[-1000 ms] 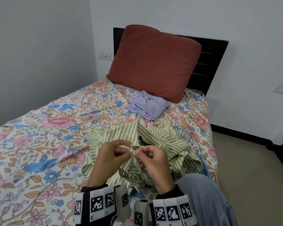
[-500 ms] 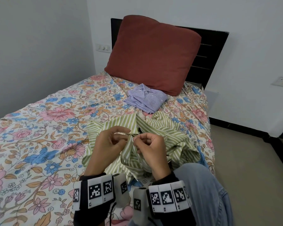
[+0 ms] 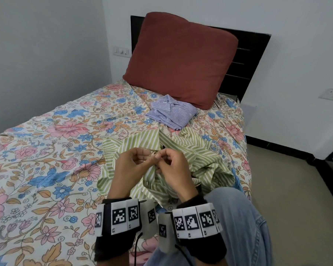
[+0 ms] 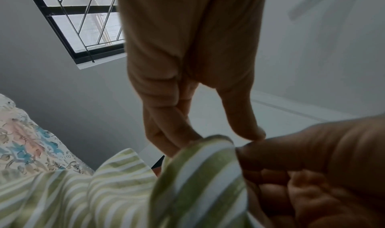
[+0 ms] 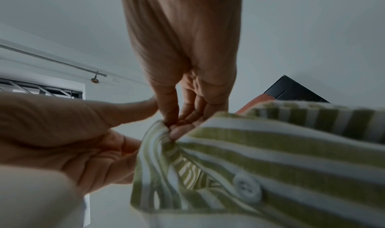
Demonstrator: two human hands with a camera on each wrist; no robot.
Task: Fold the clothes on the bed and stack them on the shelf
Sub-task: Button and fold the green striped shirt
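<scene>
A green-and-white striped shirt (image 3: 192, 158) lies crumpled on the bed in front of me. My left hand (image 3: 145, 159) and right hand (image 3: 164, 159) meet above it, and each pinches the shirt's front edge. In the right wrist view my right hand (image 5: 174, 127) nips a fold of the striped shirt (image 5: 281, 150), with a white button (image 5: 246, 188) just below. In the left wrist view my left hand (image 4: 210, 137) holds the shirt's edge (image 4: 200, 170). A folded blue striped shirt (image 3: 173, 112) sits farther up the bed.
A red pillow (image 3: 181, 60) leans on the black headboard (image 3: 246, 60) behind the folded shirt. The floral bedsheet (image 3: 46, 160) spreads to my left. My jeans-clad leg (image 3: 238, 223) is at the bed's right edge, and the beige floor (image 3: 296, 198) lies beyond.
Both hands stay on the same spot of the green shirt's front edge, fingertips now closer together. The head view has shifted slightly; the shirts have not moved.
</scene>
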